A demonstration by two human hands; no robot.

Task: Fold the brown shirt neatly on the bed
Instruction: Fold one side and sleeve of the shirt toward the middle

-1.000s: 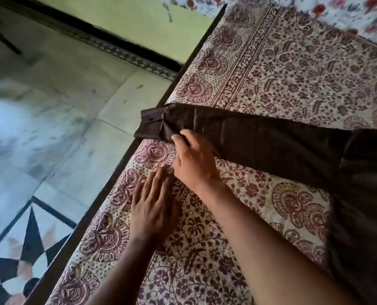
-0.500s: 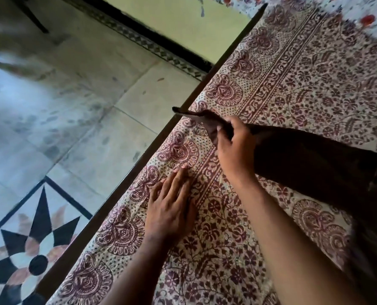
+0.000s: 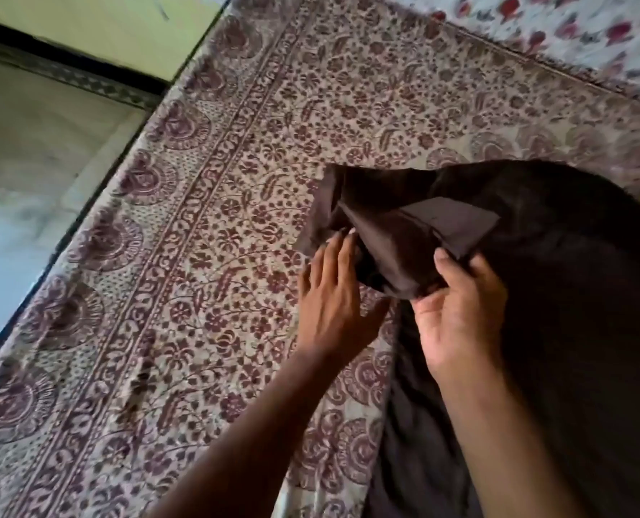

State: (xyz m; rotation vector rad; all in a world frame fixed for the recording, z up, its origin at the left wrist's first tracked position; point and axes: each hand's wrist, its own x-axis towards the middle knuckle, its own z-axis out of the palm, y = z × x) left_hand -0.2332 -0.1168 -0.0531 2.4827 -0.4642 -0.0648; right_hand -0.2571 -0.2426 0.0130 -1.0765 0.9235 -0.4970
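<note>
From the head view, the brown shirt (image 3: 557,293) lies spread over the right side of the bed (image 3: 206,293), its sleeve end bunched up at the shirt's left edge. The right hand (image 3: 456,312) pinches that bunched sleeve, thumb on top and fingers curled beneath. The left hand (image 3: 333,293), fingers nearly straight, rests its fingertips on the fabric just left of it.
</note>
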